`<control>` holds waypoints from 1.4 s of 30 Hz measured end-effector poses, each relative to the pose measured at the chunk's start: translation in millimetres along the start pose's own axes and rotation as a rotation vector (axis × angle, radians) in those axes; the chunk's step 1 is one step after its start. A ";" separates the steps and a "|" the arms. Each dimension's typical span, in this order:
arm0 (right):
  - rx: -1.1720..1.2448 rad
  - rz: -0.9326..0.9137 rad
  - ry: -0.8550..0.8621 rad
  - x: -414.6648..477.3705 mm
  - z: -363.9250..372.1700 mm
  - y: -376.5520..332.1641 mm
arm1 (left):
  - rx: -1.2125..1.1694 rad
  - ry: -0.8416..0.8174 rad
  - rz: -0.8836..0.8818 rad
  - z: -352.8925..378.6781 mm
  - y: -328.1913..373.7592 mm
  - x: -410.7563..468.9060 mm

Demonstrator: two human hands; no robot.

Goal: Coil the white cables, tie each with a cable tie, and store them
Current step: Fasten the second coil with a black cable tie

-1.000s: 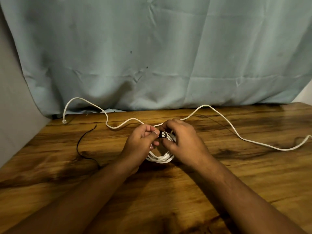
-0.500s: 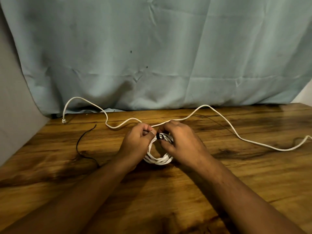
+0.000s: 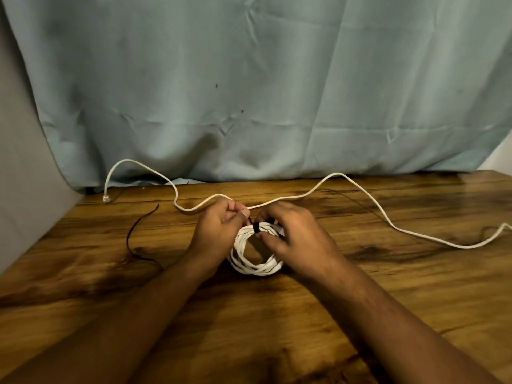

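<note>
A coiled white cable point(image 3: 256, 266) lies on the wooden table point(image 3: 388, 300) between my hands. A black cable tie point(image 3: 256, 227) is wrapped round the coil's far side. My left hand point(image 3: 219, 231) pinches the tie's free end just left of the wrap. My right hand point(image 3: 293, 236) grips the coil beside the tie, thumb under and fingers over it. A second white cable point(image 3: 368, 202) lies loose across the back of the table, its plug point(image 3: 106, 200) at the far left.
A loose black cable tie point(image 3: 133, 239) lies on the table left of my left forearm. A pale blue cloth point(image 3: 263, 92) hangs behind the table. The table's left edge runs diagonally beside a grey wall point(image 3: 25, 189).
My left hand has pulled a little to the left, away from my right hand. The tie now shows as a tight black band on the coil, and more of the coil is uncovered.
</note>
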State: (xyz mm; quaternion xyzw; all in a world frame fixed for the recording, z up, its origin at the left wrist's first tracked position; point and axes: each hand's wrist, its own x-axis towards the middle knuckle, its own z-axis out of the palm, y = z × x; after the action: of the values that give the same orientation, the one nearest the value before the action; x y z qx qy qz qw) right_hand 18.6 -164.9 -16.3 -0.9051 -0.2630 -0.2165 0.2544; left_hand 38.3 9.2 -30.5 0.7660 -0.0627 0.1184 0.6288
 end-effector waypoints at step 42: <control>-0.237 0.152 0.229 -10.6 0.9 10.8 | 0.295 -0.155 0.308 -6.2 -2.1 -9.2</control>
State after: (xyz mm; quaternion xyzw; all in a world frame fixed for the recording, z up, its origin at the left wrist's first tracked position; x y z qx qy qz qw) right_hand 17.1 -176.2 -26.3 -0.9154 -0.1356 -0.3278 0.1900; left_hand 29.3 15.2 -33.7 0.8378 -0.2088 0.1618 0.4778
